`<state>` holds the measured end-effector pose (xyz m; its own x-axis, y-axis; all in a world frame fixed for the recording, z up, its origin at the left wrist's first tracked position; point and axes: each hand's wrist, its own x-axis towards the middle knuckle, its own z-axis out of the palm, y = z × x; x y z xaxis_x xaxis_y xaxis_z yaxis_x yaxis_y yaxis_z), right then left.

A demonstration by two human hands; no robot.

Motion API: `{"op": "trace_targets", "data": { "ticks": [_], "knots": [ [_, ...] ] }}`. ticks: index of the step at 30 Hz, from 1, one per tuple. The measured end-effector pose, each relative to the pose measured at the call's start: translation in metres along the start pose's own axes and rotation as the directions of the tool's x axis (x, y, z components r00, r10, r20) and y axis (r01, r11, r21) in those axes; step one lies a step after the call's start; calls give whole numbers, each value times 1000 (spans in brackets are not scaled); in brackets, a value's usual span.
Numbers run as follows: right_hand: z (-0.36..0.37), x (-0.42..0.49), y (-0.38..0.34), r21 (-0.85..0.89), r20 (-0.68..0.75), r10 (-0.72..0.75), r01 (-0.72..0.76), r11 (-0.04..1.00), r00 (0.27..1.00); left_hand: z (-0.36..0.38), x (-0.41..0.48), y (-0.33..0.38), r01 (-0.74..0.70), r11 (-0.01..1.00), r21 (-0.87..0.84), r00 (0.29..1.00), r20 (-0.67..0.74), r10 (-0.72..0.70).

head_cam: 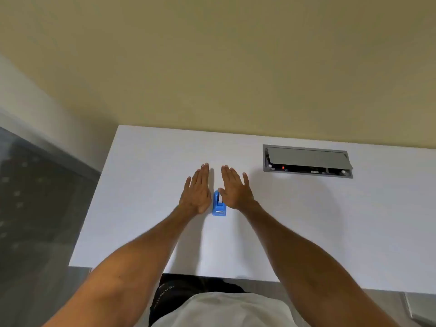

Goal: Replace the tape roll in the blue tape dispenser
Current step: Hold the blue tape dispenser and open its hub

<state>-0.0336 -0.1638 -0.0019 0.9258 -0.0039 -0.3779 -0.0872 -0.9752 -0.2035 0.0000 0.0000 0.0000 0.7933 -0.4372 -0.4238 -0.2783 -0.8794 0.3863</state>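
Flat, open left hand [197, 193] and right hand [234, 188] flank blue dispenser [219, 205] (seemingly untouched); cable hatch [307, 160] right.

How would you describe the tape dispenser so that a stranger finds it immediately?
Look at the white desk, left of its grey cable hatch. Between the flat left hand and right hand stands the tape dispenser. It is small and the only blue object.

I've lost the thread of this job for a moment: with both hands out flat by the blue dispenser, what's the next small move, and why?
Probably close the right hand around the blue tape dispenser and lift it. Both hands are open and empty; the left hand flanks its other side on the white desk.
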Motion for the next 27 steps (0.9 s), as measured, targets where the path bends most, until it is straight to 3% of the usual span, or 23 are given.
{"op": "trace_targets", "data": {
  "ticks": [7,13,27],
  "knots": [
    [22,-6,-1,122,125,24,-40,992,992,20,4,-5,-74,997,-25,977,200,77],
    [36,-7,1,183,164,30,-60,981,986,32,8,-7,-64,998,24,972,226,57],
    [47,-1,-1,156,40,62,-67,986,997,44,15,-8,-69,992,104,980,195,48]
  ]
}}
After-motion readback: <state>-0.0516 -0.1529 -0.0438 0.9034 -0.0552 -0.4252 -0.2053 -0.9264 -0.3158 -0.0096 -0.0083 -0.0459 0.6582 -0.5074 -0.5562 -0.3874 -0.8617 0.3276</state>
